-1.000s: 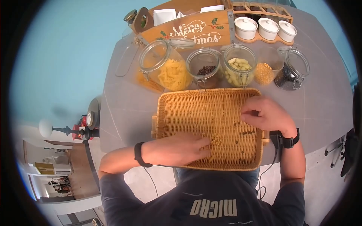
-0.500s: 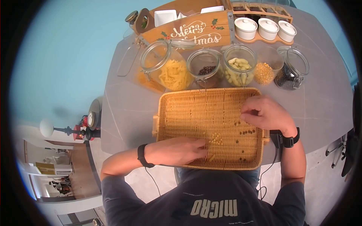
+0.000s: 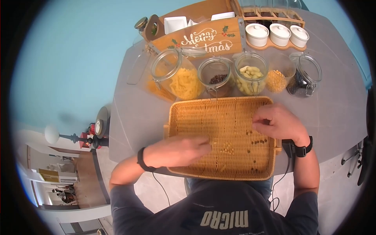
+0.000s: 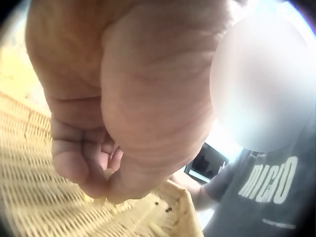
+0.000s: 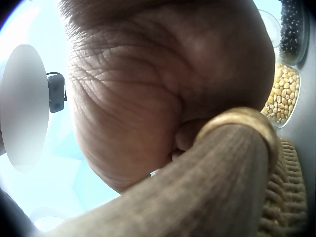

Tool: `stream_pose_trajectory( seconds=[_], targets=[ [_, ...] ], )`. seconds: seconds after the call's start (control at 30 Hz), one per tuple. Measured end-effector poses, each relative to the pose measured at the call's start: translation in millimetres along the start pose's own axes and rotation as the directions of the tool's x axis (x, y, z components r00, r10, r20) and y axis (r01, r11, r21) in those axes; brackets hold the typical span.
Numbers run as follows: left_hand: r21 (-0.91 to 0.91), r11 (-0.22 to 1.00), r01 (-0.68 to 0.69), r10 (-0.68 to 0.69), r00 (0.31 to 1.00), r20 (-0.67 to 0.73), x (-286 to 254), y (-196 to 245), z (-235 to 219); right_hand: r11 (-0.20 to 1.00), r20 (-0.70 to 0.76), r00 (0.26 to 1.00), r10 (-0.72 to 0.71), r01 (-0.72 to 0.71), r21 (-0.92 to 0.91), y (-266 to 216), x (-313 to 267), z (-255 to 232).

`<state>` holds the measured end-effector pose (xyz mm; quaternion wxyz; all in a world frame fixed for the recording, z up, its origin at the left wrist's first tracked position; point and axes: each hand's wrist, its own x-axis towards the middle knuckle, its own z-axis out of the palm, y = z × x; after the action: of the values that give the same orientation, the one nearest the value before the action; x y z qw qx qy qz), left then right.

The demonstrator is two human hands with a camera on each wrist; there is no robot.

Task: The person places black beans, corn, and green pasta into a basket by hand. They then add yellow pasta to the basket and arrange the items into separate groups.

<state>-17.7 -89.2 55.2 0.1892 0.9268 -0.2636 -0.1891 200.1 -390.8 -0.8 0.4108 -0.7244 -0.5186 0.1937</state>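
Observation:
In the head view my left hand [image 3: 178,150] is over the left part of the wicker basket [image 3: 196,103], palm down. The left wrist view shows its thumb and fingertips [image 4: 106,190] pinching a small pale yellow piece, mostly covered. To its right lies a cluster of yellow kernels [image 3: 228,148]. My right hand [image 3: 279,123] hangs with bent fingers over the basket's right side, above dark beans [image 3: 260,141]. Its palm hides the fingertips in the right wrist view, so whether it holds anything cannot be seen.
Behind the basket stand open jars of yellow pasta [image 3: 184,84], dark beans [image 3: 217,79], peanuts [image 3: 251,74] and black beans [image 3: 300,84], plus a cup of corn [image 3: 276,80]. Farther back are a wooden crate [image 3: 211,41] and white lidded pots [image 3: 280,34].
The head view has tilted, so the scene sits lower. My left hand has lifted and drawn leftward, away from the kernels. Against the basket, my right hand has hardly moved.

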Motion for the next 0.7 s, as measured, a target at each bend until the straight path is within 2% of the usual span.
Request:
stream_pose_trajectory(
  seconds=[0.07,0.1,0.13,0.2,0.27,0.37,0.47,0.57,0.6,0.63,0.7],
  targets=[
    [0.103,0.994,0.028,-0.017,0.994,-0.106,-10,-2,-27,1.000,0.004,1.000,0.005,-0.005,-0.004,-1,0,-1],
    [0.132,0.991,0.034,0.003,0.962,-0.273,-11,0,-44,1.000,0.007,1.000,0.009,-0.009,-0.007,-1,0,-1],
    [0.159,0.986,0.045,0.028,0.902,-0.431,-13,3,-62,1.000,0.003,1.000,0.003,-0.003,-0.004,-1,0,-1],
    [0.320,0.932,0.173,0.047,0.814,-0.580,-22,5,-102,1.000,-0.005,1.000,-0.010,0.010,0.002,0,0,0],
    [0.115,0.897,0.426,-0.203,0.630,-0.749,-21,-6,-135,1.000,0.001,1.000,-0.012,0.012,-0.003,-1,1,0],
    [0.188,0.842,0.505,-0.189,0.603,-0.775,-15,-34,-144,1.000,-0.007,1.000,-0.022,0.022,-0.011,-2,1,0],
    [0.216,0.846,0.488,-0.178,0.639,-0.748,-11,-36,-139,0.999,-0.017,0.999,-0.047,0.046,-0.013,0,0,0],
    [0.276,0.840,0.468,-0.104,0.637,-0.763,-7,-18,-120,0.999,0.002,0.999,-0.039,0.039,-0.030,2,0,0],
    [0.266,0.854,0.448,-0.131,0.679,-0.722,-8,-7,-109,0.999,0.015,1.000,-0.027,0.028,-0.040,2,0,0],
    [0.388,0.856,0.341,-0.013,0.766,-0.643,-7,-1,-97,0.999,0.011,1.000,-0.025,0.026,-0.031,3,0,0],
    [0.299,0.953,0.057,0.084,0.895,-0.438,4,14,-72,1.000,0.003,1.000,-0.025,0.025,-0.010,4,-1,2]
  ],
)
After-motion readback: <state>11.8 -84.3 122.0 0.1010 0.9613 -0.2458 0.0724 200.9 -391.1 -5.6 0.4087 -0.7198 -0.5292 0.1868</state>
